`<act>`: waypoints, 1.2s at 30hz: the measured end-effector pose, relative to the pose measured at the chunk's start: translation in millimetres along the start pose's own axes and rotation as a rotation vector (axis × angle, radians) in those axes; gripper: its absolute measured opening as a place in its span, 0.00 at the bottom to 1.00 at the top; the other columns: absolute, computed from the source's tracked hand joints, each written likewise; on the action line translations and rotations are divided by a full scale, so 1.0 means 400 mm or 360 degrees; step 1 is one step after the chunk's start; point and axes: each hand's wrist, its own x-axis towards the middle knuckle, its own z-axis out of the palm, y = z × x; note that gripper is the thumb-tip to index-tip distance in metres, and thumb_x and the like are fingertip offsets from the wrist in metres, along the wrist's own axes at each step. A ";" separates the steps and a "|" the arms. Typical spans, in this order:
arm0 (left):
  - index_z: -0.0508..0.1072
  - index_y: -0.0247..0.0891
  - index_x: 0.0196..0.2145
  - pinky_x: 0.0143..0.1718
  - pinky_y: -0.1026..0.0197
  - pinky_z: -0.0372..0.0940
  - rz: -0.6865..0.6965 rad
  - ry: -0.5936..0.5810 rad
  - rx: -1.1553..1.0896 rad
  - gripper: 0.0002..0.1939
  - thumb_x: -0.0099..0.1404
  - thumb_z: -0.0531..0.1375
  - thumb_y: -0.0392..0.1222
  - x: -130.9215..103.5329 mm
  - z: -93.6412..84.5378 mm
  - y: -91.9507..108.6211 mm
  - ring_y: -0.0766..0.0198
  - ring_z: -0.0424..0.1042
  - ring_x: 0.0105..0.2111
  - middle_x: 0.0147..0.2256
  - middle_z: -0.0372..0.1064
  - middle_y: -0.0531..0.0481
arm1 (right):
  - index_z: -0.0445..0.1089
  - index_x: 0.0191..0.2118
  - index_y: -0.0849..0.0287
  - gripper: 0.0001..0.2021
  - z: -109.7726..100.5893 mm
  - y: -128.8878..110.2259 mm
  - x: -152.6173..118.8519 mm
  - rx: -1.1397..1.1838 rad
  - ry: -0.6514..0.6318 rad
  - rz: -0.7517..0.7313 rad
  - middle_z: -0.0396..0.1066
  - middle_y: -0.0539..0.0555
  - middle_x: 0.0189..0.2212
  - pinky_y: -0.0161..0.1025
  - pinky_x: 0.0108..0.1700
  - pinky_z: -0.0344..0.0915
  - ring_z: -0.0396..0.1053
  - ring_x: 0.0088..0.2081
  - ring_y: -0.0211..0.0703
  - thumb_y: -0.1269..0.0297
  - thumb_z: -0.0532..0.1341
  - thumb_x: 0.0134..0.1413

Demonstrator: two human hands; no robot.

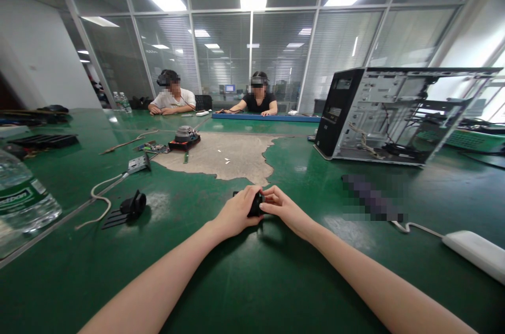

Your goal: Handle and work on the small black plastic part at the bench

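A small black part (pixel 255 204) is held between my two hands, low over the green table (pixel 244 292). My left hand (pixel 239 212) wraps round it from the left, with the thumb below. From the right, my right hand (pixel 282 209) pinches its side with thumb and fingers. Most of the part is hidden by my fingers, and what it is cannot be made out. A bit of dark material shows just left of my left fingers.
An open computer case (pixel 343 118) stands at the right. A black round part (pixel 134 204), a metal bracket (pixel 138 164) and a heatsink with fan (pixel 185 137) lie leftward. A bottle (pixel 23 197) is far left. A white power strip (pixel 475 252) lies right. Two people sit opposite.
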 end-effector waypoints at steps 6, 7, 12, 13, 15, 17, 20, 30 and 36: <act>0.52 0.42 0.48 0.43 0.55 0.60 0.0011 0.0012 -0.0019 0.29 0.50 0.60 0.37 0.002 -0.001 0.000 0.57 0.62 0.44 0.46 0.57 0.47 | 0.62 0.37 0.58 0.13 0.000 0.021 0.011 -0.0032 0.0139 0.0030 0.67 0.51 0.34 0.42 0.44 0.59 0.65 0.38 0.40 0.59 0.61 0.43; 0.52 0.42 0.48 0.43 0.55 0.60 0.0007 0.0010 -0.0016 0.29 0.50 0.60 0.37 0.002 -0.001 -0.001 0.57 0.62 0.44 0.46 0.57 0.47 | 0.62 0.36 0.58 0.13 -0.001 0.021 0.012 -0.0045 0.0141 0.0038 0.67 0.51 0.34 0.42 0.45 0.58 0.65 0.38 0.40 0.60 0.61 0.43; 0.53 0.42 0.48 0.41 0.55 0.61 -0.0033 -0.0011 -0.0001 0.30 0.50 0.61 0.37 0.002 -0.001 0.001 0.56 0.62 0.43 0.46 0.57 0.47 | 0.60 0.36 0.56 0.17 -0.001 0.001 0.006 -0.0008 -0.0012 0.0042 0.67 0.49 0.33 0.42 0.43 0.59 0.65 0.37 0.40 0.64 0.65 0.37; 0.53 0.42 0.48 0.41 0.55 0.61 -0.0040 -0.0010 -0.0005 0.29 0.50 0.60 0.37 0.002 -0.001 0.002 0.56 0.62 0.43 0.46 0.57 0.47 | 0.59 0.35 0.56 0.18 -0.001 -0.003 0.004 0.0005 -0.0030 0.0035 0.67 0.48 0.32 0.41 0.42 0.60 0.65 0.36 0.40 0.65 0.66 0.36; 0.53 0.43 0.48 0.41 0.55 0.60 -0.0045 -0.0005 -0.0019 0.29 0.50 0.60 0.37 0.003 -0.001 0.003 0.56 0.62 0.43 0.46 0.57 0.47 | 0.59 0.34 0.56 0.16 0.001 -0.005 0.002 0.0018 -0.0007 0.0015 0.67 0.48 0.30 0.41 0.41 0.60 0.65 0.36 0.39 0.63 0.65 0.38; 0.53 0.43 0.48 0.41 0.54 0.60 -0.0043 -0.0001 -0.0035 0.28 0.50 0.60 0.38 0.004 -0.003 0.005 0.56 0.62 0.43 0.46 0.57 0.47 | 0.60 0.33 0.57 0.12 0.002 0.000 0.003 0.0016 0.0054 0.0003 0.67 0.49 0.30 0.41 0.42 0.60 0.65 0.35 0.39 0.59 0.61 0.43; 0.53 0.42 0.48 0.42 0.55 0.60 -0.0041 -0.0009 -0.0050 0.28 0.50 0.60 0.37 0.004 -0.004 0.006 0.56 0.62 0.44 0.46 0.57 0.47 | 0.61 0.34 0.57 0.11 0.001 0.011 0.009 -0.0028 0.0128 0.0019 0.67 0.50 0.31 0.42 0.42 0.59 0.65 0.36 0.40 0.58 0.59 0.45; 0.54 0.43 0.48 0.41 0.55 0.60 -0.0071 -0.0009 -0.0046 0.29 0.49 0.60 0.37 0.004 0.000 0.002 0.56 0.62 0.43 0.45 0.58 0.47 | 0.59 0.34 0.55 0.19 -0.003 -0.007 0.003 0.0017 -0.0042 0.0018 0.66 0.48 0.32 0.42 0.41 0.60 0.65 0.37 0.40 0.63 0.67 0.34; 0.53 0.43 0.47 0.41 0.55 0.60 -0.0065 -0.0007 -0.0043 0.29 0.50 0.60 0.38 0.007 -0.002 0.005 0.57 0.63 0.42 0.44 0.58 0.48 | 0.60 0.34 0.56 0.14 0.003 0.004 0.009 -0.0040 0.0123 0.0020 0.66 0.49 0.30 0.42 0.41 0.59 0.65 0.35 0.40 0.56 0.61 0.43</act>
